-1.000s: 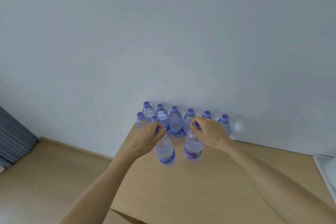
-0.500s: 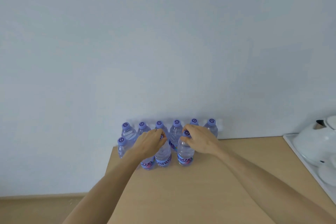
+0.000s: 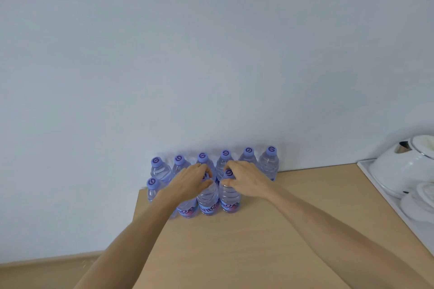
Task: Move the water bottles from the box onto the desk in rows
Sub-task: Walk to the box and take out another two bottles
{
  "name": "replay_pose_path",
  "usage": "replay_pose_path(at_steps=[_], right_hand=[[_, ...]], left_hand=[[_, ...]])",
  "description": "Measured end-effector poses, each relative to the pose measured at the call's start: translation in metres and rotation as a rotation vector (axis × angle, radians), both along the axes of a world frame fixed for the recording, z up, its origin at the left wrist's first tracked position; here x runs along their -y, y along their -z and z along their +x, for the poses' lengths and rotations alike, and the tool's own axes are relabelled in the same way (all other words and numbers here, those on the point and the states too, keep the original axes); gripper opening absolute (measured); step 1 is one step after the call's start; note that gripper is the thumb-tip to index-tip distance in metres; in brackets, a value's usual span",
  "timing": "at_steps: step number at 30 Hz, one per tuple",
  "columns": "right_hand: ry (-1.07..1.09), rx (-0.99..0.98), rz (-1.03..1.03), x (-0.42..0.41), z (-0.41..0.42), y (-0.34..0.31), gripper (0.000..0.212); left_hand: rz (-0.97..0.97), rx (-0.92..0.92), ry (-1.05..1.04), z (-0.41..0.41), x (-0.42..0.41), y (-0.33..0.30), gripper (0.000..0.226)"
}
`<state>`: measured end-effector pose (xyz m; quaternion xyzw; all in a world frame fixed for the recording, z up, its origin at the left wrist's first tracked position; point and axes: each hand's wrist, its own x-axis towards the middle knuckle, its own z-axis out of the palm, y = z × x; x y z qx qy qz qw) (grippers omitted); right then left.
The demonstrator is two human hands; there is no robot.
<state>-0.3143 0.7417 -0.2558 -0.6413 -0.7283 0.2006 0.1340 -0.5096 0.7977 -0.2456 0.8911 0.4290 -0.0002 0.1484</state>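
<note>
a: left hand is curled over the top of one water bottle, fingers wrapped round its neck so the cap is hidden. right hand pinches the neck of the bottle beside it, just under the purple cap.

b: both bottles down on the desk?

a: they look seated, bases on the wood, upright, touching or nearly touching each other (the left one's base is clear in view, so i'd say set down, not hanging).

b: how far along, then?

a: the back row against the wall looks full: six bottles, caps in a line. the front row is partly built. i count four there: one at the desk's left edge, one mostly behind the left forearm, then the two in hand. that second one i'm judging from a label only, so take it loosely.

b: ten in all. what's left?

a: letting go, then filling the front row rightward. the box isn't in view, so i can't say how many remain.

b: anything else on the desk?

a: a white kettle on a tray at the right, well apart.
</note>
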Motion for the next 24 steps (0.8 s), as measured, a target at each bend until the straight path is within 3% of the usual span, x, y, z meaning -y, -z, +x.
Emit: replay_pose_path(at_steps=[13,18,24], right_hand=[[-0.003,-0.035,-0.043,-0.002,0.003,0.011,0.028],[0.062,-0.095,-0.131,0.002,0.011,0.002,0.052],[0.248,-0.073,0.029,0.014,0.037,-0.032,0.037]], left_hand=[[-0.097,0.015,0.035,-0.004,-0.009,0.005,0.024],[-0.095,0.002,-0.001,-0.009,-0.016,-0.011,0.037],[-0.052,0.288,-0.049,-0.012,-0.024,-0.054,0.015]])
